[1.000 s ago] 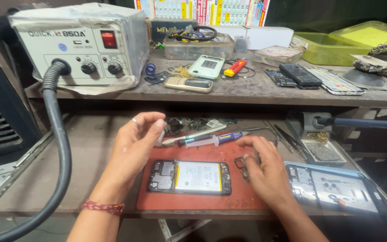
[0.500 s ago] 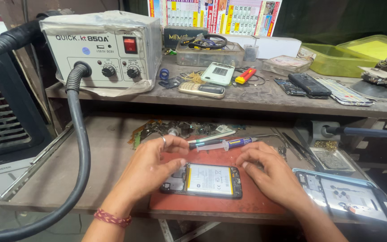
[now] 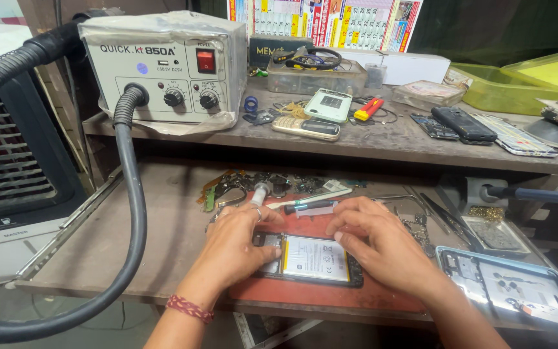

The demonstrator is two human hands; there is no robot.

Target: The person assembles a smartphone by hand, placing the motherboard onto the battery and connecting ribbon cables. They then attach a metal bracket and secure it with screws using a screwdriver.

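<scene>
- Workbench of worn wood, two levels; head view looks down on the lower level, where a red mat lies near the front edge.
- Opened phone, back cover off and pale battery showing, lies flat on the red mat, roughly at its middle.
- Left hand rests on the phone's left end, fingers bent down onto that edge, pressing rather than closed around it; a ring on one finger, a red thread band at the wrist.
- Right hand lies on the phone's right end, fingers spread and curled over the top corner; whether they pinch anything small, cannot tell.
- Just behind the phone: a white-handled tool and a dark pen-like tool, side by side at the mat's far edge.
- Right of the phone, off the mat: a second opened phone frame, blue-rimmed.
- Left of the phone and up on the shelf: grey hot-air station, its black hose looping down past the bench's left side.
</scene>
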